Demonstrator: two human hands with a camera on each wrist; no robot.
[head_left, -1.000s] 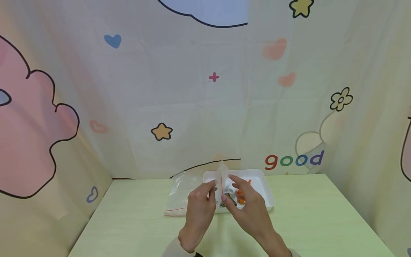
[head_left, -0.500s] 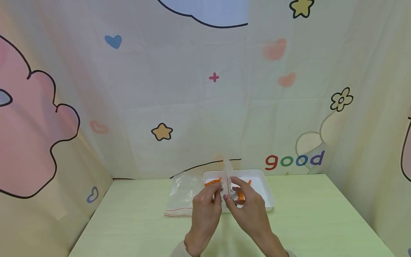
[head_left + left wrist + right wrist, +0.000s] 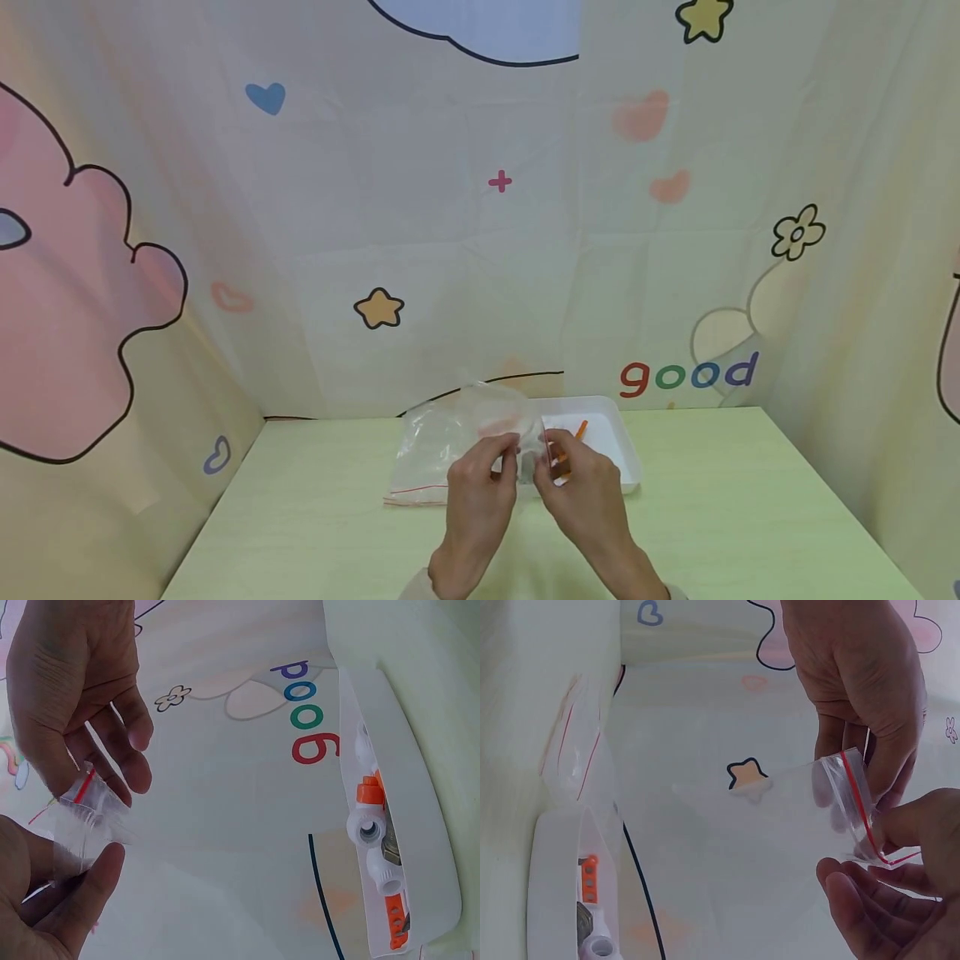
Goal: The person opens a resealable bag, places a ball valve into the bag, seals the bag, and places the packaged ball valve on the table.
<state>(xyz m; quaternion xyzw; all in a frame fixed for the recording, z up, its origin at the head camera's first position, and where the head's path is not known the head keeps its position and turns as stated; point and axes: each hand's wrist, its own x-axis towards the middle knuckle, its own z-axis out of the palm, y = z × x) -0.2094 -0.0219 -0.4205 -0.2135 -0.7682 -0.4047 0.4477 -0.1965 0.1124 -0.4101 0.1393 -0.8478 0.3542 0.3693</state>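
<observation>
A small clear zip bag (image 3: 495,412) with a red seal line is held up between both hands. My left hand (image 3: 480,500) pinches the bag's side between thumb and fingers. At the red-edged mouth, my right hand (image 3: 588,492) pinches the film. In the right wrist view the bag (image 3: 845,787) looks flat and see-through, with nothing visible inside; my left hand (image 3: 862,682) is above it and my right hand (image 3: 900,900) below. The left wrist view shows the bag (image 3: 82,832) between my left hand (image 3: 45,892) and my right hand (image 3: 75,682).
Behind the hands stands a white tray (image 3: 626,467). It holds white pipe fittings (image 3: 367,827), an orange strip with holes (image 3: 590,877) and a metal part (image 3: 391,846). A larger clear zip bag (image 3: 420,458) lies left of the tray. A printed curtain (image 3: 450,208) closes off the back.
Both hands first shifted slightly right. The bag has turned from edge-on to broadside, its body now leaning left. My right fingers have come together from a spread pose onto its mouth.
</observation>
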